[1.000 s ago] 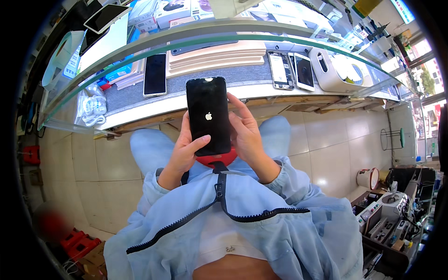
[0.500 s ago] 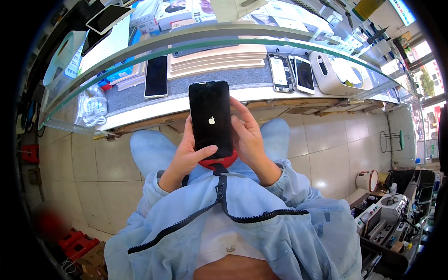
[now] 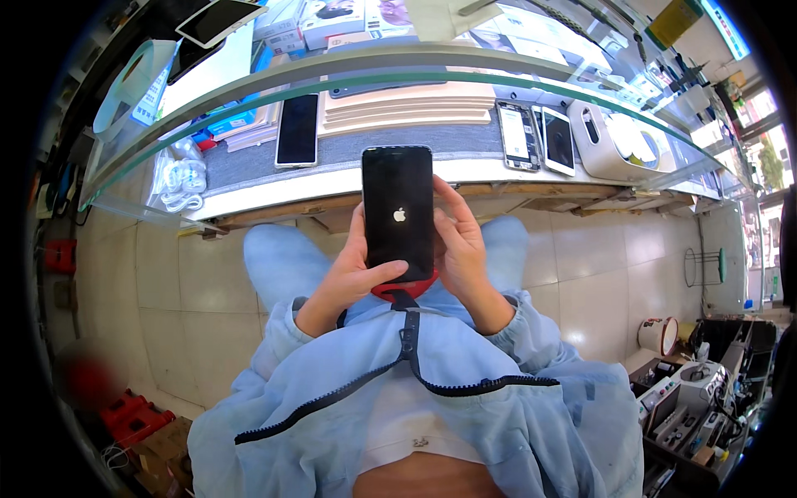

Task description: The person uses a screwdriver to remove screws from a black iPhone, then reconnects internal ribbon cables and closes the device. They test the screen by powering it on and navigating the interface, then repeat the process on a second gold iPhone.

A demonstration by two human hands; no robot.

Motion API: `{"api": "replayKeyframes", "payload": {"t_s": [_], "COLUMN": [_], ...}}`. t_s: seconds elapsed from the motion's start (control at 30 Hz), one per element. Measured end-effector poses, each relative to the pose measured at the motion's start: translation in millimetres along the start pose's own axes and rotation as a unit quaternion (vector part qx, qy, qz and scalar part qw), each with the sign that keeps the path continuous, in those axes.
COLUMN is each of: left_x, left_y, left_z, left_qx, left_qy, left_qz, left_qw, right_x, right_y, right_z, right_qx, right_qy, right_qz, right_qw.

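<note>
Above my lap I hold a black smartphone (image 3: 398,187) upright, its dark screen facing me with a small white logo in the middle. My left hand (image 3: 353,270) is closed on its left side, the thumb lying across the lower screen. On the other side my right hand (image 3: 462,249) grips the right edge with its fingers; part of them is hidden behind the phone. Just beyond, on the grey mat (image 3: 340,151) of the counter, lies another dark-screened phone (image 3: 297,131).
A glass shelf edge (image 3: 432,80) crosses above the counter. Beneath it are stacked pale boards (image 3: 398,112), an opened phone (image 3: 519,137), a white phone (image 3: 558,141), a white bin (image 3: 614,153) and bagged white cables (image 3: 178,178). Bench equipment (image 3: 693,390) stands at right.
The whole view has shifted slightly, so the phone, hands and counter appear further right. My grip on the phone and the logo on its screen look the same.
</note>
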State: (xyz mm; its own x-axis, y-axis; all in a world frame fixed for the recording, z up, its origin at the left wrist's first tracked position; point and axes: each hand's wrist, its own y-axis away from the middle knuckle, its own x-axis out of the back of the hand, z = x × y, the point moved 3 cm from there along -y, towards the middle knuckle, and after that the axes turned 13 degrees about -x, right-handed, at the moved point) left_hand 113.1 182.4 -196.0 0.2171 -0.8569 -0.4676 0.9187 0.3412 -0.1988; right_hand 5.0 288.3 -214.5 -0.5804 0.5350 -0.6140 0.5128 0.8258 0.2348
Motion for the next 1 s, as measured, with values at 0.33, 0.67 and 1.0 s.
{"api": "replayKeyframes", "payload": {"t_s": [0.33,0.67,1.0], "left_x": [3,6,5], "left_y": [1,1,1], "left_z": [0,-5,-6], "left_qx": [-0.008,-0.006,0.006], "left_qy": [-0.014,-0.026,-0.001], "left_qz": [-0.008,-0.004,0.005], "left_qw": [1.000,1.000,1.000], "right_x": [-4,-20,2], "right_y": [1,5,-2], "right_z": [1,-8,2], "right_qx": [0.006,-0.031,-0.013], "right_qy": [0.004,-0.015,-0.019], "right_qz": [0.037,0.103,-0.007], "right_qw": [0.999,0.994,1.000]}}
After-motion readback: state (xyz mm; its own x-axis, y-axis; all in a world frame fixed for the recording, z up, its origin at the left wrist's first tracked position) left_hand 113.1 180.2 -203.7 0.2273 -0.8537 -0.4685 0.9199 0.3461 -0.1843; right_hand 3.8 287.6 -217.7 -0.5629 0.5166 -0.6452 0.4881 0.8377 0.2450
